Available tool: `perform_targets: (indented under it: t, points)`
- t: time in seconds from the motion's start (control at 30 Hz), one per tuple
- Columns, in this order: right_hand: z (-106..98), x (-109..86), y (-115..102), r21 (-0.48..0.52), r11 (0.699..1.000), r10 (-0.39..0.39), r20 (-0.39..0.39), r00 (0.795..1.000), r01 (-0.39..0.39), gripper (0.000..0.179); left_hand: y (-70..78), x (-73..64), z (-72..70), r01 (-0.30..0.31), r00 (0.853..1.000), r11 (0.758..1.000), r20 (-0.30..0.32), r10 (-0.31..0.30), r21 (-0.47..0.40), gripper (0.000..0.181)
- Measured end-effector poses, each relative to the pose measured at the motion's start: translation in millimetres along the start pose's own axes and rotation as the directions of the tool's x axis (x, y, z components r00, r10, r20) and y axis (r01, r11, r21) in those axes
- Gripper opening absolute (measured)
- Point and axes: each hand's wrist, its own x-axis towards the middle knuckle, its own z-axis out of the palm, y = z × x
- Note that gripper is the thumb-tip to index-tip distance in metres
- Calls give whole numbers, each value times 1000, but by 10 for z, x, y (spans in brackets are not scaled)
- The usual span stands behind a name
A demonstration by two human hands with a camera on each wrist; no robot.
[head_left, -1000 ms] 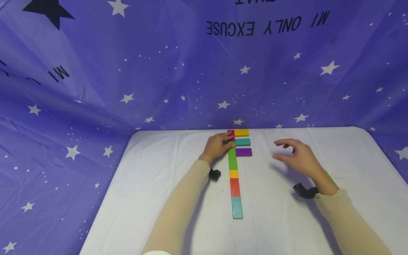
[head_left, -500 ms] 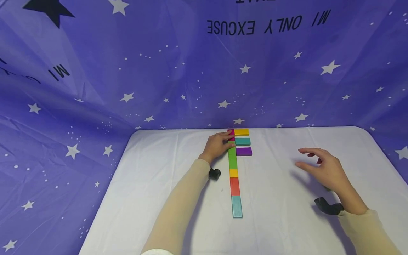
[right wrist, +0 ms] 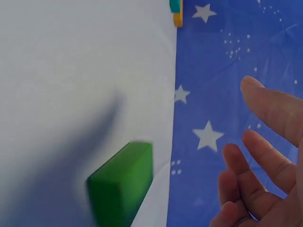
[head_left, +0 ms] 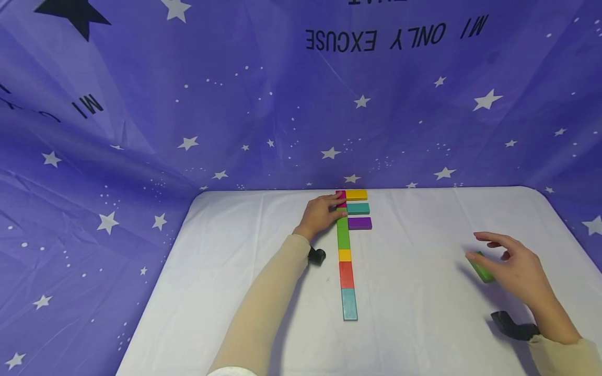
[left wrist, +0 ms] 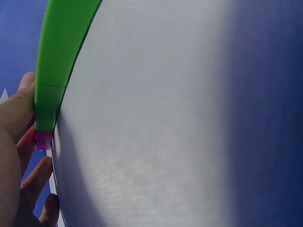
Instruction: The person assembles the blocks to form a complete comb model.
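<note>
In the head view, my left hand (head_left: 321,215) rests at the far end of a column of coloured blocks. Its fingertips lie on the pink block (head_left: 342,204) and its thumb reaches across a green block (head_left: 343,235). The left wrist view shows the thumb along the green blocks (left wrist: 59,56), with fingers past the pink end. My right hand (head_left: 524,269) hovers at the right, fingers spread and slightly bent, holding nothing. Below its thumb a loose green block (head_left: 483,271) lies on the table, partly hidden; the right wrist view shows that green block (right wrist: 123,182) apart from the fingers.
Yellow (head_left: 356,195), teal (head_left: 358,209) and purple (head_left: 360,223) blocks lie against the column's right side. A small yellow block (head_left: 345,255), a red block (head_left: 346,275) and a teal block (head_left: 349,304) continue it nearer. Blue star-printed cloth (head_left: 282,115) hangs behind the white table (head_left: 414,313).
My right hand has moved right and nearer to me, away from the column, and now stands over the loose green block. The left hand and the column have stayed put.
</note>
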Motion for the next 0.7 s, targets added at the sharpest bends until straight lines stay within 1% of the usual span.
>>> perform_targets:
  t: [0.2,0.33,0.47,0.57,0.7]
  points:
    - [-18,-64,153,-12,1000,5,-11,1000,-5,54,3,-11,-18,-4,1000,1000,0,4,5,50]
    - [-6,-94,216,-54,998,37,2,999,-37,57,-2,0,-13,-6,1000,1000,-1,6,7,50]
    - [11,-123,265,-91,993,83,53,995,-78,61,-6,4,-6,-1,1000,1000,4,1,11,50]
    - [14,-147,299,-105,987,130,106,986,-119,67,-7,4,-3,-1,1000,1000,3,1,10,50]
    - [21,-171,339,-130,979,176,143,974,-158,74,-5,0,-4,-2,1000,1000,-1,2,5,50]
